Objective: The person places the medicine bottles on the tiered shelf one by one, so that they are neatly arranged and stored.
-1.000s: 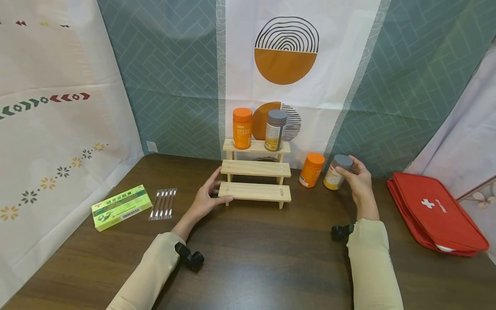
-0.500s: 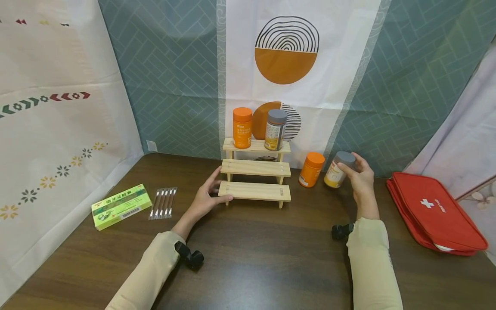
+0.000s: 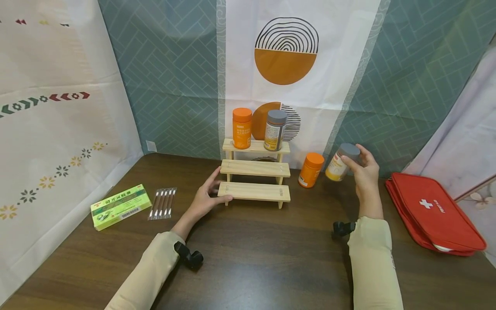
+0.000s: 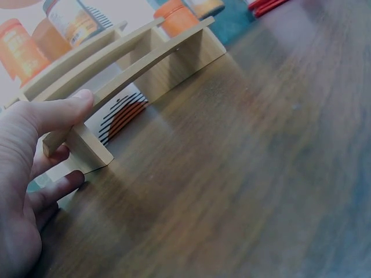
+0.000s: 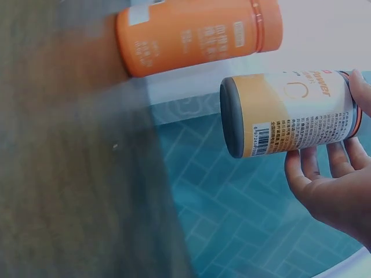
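Note:
My right hand grips a grey-lidded supplement bottle by its upper part, thumb on one side and fingers on the other. The bottle is tilted and held up off the table; its barcode label faces the right wrist camera. Just left of it stands an orange bottle. With my left hand I hold the left end of the lowest step of a three-tier wooden display stand, thumb over the edge. On the top tier stand another orange bottle and another grey-lidded bottle.
A green medicine box and a strip of packaged cotton swabs lie on the brown table at the left. At the right lies a red first-aid pouch. Patterned cloth hangs behind the table.
My right hand has raised the grey-lidded bottle off the table, moving it slightly up and right while it tilts. The left hand and the stand have stayed put.

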`<state>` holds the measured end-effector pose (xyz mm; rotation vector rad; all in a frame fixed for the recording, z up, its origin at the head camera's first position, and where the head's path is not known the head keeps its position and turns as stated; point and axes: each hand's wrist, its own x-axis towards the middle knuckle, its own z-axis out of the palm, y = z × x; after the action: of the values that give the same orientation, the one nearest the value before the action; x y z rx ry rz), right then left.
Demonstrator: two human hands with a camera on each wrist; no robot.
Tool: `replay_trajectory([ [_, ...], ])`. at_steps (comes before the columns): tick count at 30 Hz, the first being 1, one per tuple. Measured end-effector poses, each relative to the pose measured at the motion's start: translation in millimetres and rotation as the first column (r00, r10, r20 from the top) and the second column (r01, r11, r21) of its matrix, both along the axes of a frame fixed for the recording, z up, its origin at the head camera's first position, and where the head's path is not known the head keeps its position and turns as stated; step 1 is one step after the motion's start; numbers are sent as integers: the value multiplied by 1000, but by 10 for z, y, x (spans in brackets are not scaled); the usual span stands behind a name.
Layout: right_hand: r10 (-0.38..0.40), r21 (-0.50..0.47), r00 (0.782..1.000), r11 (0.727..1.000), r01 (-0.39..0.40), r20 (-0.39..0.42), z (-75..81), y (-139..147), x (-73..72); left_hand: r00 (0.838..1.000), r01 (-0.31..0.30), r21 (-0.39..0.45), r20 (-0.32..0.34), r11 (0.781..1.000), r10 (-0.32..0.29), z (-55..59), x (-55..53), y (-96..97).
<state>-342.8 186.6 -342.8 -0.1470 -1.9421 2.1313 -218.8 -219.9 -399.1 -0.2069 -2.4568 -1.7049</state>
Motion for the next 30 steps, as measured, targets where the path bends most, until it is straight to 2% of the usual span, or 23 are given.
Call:
replay_trajectory([
  [7,15,-61,996,998,-20,-82,154,-68,72,1000,4,2,-1,1000,-4,-9,-2,-7],
  [15,60,-95,984,993,-77,-166,326,-164,172,1000,0,3,6,1000,0,-2,-2,-9],
  [23,64,-64,977,995,-79,-204,436,-298,246,1000,1,1,-1,1000,-1,-8,-3,-6],
  [30,124,-28,970,991,-132,-210,489,-406,310,1000,2,-2,0,1000,-2,-5,-2,-3],
])
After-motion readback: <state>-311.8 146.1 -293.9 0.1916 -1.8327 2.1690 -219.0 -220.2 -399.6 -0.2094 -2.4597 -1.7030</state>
